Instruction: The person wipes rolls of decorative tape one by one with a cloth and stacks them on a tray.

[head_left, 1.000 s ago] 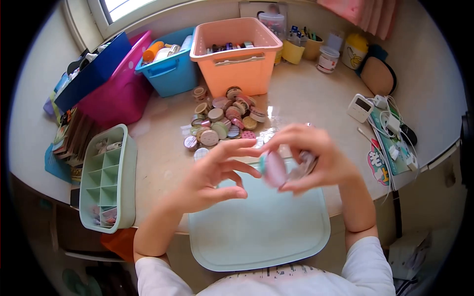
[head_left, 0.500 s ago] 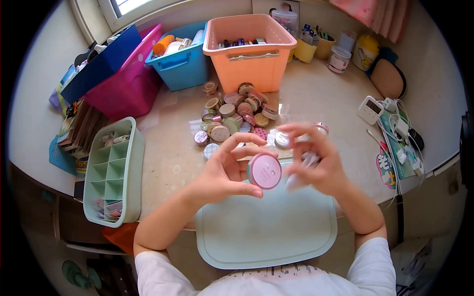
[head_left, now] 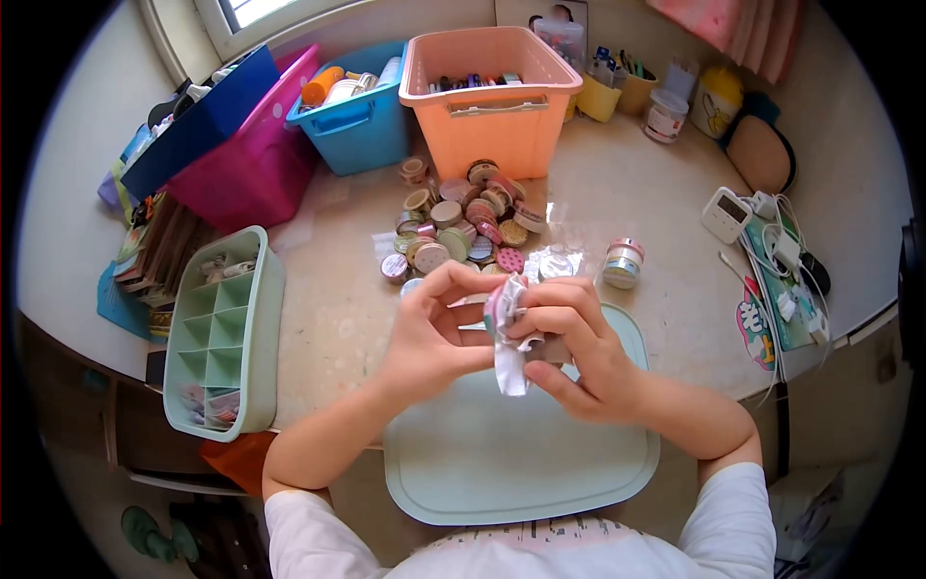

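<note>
My left hand point(head_left: 434, 323) grips a round pink tape roll point(head_left: 491, 311) by its edge, above the far part of a pale green lid point(head_left: 521, 454). Against that roll, my right hand point(head_left: 588, 357) presses a crumpled white wipe or tissue point(head_left: 511, 338), which hides most of the roll's face. Something small and brownish point(head_left: 550, 349) shows under the right fingers; I cannot make out what it is. Beyond my hands lies a pile of many tape rolls point(head_left: 463, 217). A short stack of rolls point(head_left: 623, 263) stands right of the pile.
A green divided box point(head_left: 224, 338) stands at the left. Magenta point(head_left: 241, 174), blue point(head_left: 357, 135) and orange point(head_left: 487, 130) bins line the back. A white timer point(head_left: 724, 214) and tangled cables point(head_left: 786, 249) lie at the right, near jars point(head_left: 666, 116).
My right hand has come in to the roll and the white wipe now covers its face. The left hand keeps hold of the roll. The stack at the right is now uncovered.
</note>
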A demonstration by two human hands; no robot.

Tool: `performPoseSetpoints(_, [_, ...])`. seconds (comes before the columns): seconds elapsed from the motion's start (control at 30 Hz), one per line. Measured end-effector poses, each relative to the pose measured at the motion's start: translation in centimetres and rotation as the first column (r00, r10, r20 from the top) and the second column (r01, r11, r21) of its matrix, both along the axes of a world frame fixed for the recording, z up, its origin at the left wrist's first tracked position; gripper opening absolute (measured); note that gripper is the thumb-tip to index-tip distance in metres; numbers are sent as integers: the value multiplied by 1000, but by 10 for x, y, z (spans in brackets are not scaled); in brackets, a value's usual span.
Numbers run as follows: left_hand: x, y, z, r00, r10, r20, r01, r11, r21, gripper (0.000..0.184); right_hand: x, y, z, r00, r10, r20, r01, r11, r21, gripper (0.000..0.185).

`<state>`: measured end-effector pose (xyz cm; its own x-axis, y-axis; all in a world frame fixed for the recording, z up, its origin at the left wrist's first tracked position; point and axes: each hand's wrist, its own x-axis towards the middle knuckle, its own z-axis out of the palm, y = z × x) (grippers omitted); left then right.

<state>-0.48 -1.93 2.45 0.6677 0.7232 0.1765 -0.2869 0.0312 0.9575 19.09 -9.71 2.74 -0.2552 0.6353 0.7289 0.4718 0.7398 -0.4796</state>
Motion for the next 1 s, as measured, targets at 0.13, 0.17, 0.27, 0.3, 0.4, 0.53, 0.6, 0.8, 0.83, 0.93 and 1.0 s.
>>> performPoseSetpoints(0.13, [-5, 9, 3, 999, -43, 26, 43, 999, -6, 53, 21, 17, 4, 994, 112, 17, -112, 994, -8, 46])
performPoseSetpoints(0.17, [-6, 8, 0, 997, -68, 28, 67, 997, 29, 54, 21, 17, 4, 998, 63, 1, -62, 998, -12, 44])
performPoseSetpoints(0.27, [1, -5, 8, 997, -78, -15, 77, 995, -57, 55, 17, 15, 6, 992, 105, 70, -105, 994, -12, 41])
performPoseSetpoints(0.3, [2, -2, 4, 997, -80, -14, 79, 995, -57, 55, 17, 14, 7, 984, 155, 88, -156, 988, 7, 40])
performPoseSetpoints(0.4, [-2, 10, -7, 1000, -30, -2, 30, 997, 74, 56, 27, 12, 13, 973, 227, 37, -225, 973, -52, 40])
performPoseSetpoints(0.53, [-4, 12, -5, 995, -65, 71, 61, 996, 63, 56, 21, 18, 0, 999, -24, 34, 22, 997, 68, 39])
performPoseSetpoints(0.6, [-4, 12, -5, 995, -89, -47, 93, 992, 90, 57, 13, 13, 4, 992, 87, 91, -95, 991, 94, 38])
performPoseSetpoints(0.8, [-4, 13, -2, 992, -102, 68, 96, 992, 77, 57, 26, 19, 2, 998, -33, 53, 27, 993, 117, 37])
performPoseSetpoints(0.83, [-4, 12, -3, 989, -126, 79, 118, 989, 94, 57, 20, 18, 3, 997, -43, 65, 35, 992, 122, 38])
performPoseSetpoints(0.93, [-5, 11, -1, 989, -148, 26, 142, 978, 151, 57, 14, 11, 8, 990, 93, 103, -109, 982, 155, 30])
performPoseSetpoints(1.0, [-3, 12, -3, 989, -146, 33, 136, 970, 201, 59, 23, 13, 6, 981, 170, 93, -183, 971, 156, 25])
